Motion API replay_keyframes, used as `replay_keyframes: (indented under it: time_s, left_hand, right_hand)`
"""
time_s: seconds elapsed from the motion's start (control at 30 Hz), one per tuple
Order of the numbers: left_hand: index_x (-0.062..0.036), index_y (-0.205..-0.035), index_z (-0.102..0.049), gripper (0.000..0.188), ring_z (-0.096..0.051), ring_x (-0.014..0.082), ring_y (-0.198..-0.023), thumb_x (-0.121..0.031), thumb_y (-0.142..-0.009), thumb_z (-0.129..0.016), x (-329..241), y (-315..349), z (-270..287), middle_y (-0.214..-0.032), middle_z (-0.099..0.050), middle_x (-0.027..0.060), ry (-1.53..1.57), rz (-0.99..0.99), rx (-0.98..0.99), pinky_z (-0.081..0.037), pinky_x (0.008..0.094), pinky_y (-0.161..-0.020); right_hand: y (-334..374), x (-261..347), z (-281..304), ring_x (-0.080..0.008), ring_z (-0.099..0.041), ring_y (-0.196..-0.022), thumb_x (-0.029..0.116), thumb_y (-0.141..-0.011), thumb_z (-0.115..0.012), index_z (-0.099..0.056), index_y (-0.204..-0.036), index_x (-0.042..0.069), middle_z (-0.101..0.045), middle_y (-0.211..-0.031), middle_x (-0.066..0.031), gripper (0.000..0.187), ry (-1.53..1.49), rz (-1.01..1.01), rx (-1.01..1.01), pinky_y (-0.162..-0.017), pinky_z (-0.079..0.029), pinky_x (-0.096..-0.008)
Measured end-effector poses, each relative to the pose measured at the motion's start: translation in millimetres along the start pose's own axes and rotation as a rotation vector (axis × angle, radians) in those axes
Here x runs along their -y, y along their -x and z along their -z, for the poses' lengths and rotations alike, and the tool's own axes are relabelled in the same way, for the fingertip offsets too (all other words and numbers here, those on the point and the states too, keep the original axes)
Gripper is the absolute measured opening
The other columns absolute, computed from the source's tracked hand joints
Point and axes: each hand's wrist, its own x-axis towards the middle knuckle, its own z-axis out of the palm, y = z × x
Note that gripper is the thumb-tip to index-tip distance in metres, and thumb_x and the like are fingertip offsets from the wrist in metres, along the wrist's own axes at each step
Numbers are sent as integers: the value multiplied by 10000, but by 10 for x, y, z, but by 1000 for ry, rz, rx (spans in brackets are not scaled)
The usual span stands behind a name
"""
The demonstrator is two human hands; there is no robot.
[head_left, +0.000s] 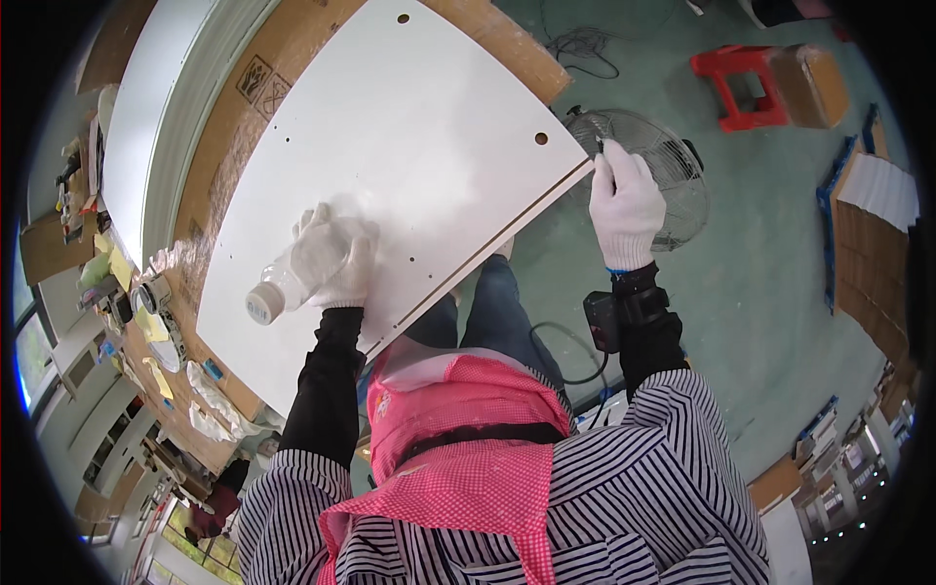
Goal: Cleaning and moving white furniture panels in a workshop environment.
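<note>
A white panel [390, 127] with round holes and a groove along its near edge lies in front of me. My left hand [343, 261], in a white glove, is wrapped round a clear plastic bottle [300, 271] over the panel's left part. The bottle is tilted, its white cap pointing toward the lower left. Beside the panel's right corner, my right hand [629, 205], also gloved in white, has thumb and forefinger pinched together. A small dark tip [600, 146] shows at those fingertips; its kind is too small to tell.
Brown cardboard [541, 68] lies under the panel. A round floor fan [673, 146] stands just beyond my right hand. Farther right are a red stool [736, 88] and stacked boards [873, 244]. Tape rolls and scraps crowd the bench [200, 444] at left.
</note>
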Motion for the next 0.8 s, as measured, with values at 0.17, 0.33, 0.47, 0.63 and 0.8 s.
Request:
replay_keyframes:
  time_s: [0.17,0.33,0.47,0.63,0.8]
  left_hand:
    - [-24,-792,-606,272,-517,333,-899,-264,-696,-691,-172,-34,48,-884,-550,119,-94,-64,-21,-429,448,-759]
    - [-20,-789,-602,271,-517,340,-905,-260,-695,-688,-161,-30,83,-884,-551,132,-105,-68,50,-428,456,-759]
    - [29,-1099,-558,460,-426,360,-1165,-267,-759,-651,55,1,-2,-1166,-518,183,-182,71,157,-334,467,-981]
    - [43,-1388,-487,673,-340,366,-1401,-296,-826,-633,117,127,61,-1430,-487,212,-167,92,205,-249,478,-1164]
    - [26,-1318,-542,592,-368,359,-1371,-289,-827,-644,21,16,-8,-1340,-542,203,-116,86,265,-267,471,-1153]
  right_hand:
    - [565,567,-14,-280,-618,-670,158,-891,-637,-657,-1140,153,-613,-892,-88,250,-105,332,418,-602,-497,-391]
    - [26,-113,67,-304,-624,-670,173,-912,-586,-648,-1064,133,-560,-794,-93,169,74,172,41,-560,-493,-412]
    - [182,81,89,-293,-593,-634,186,-888,-612,-649,-1106,126,-541,-780,-74,228,-30,205,77,-555,-482,-402]
    - [396,43,-25,-259,-601,-641,161,-843,-639,-651,-1149,142,-559,-795,-63,307,-77,367,134,-561,-484,-380]
    - [-105,-299,89,-346,-624,-738,192,-933,-607,-649,-1106,108,-620,-891,-113,197,-1,56,-22,-639,-500,-430]
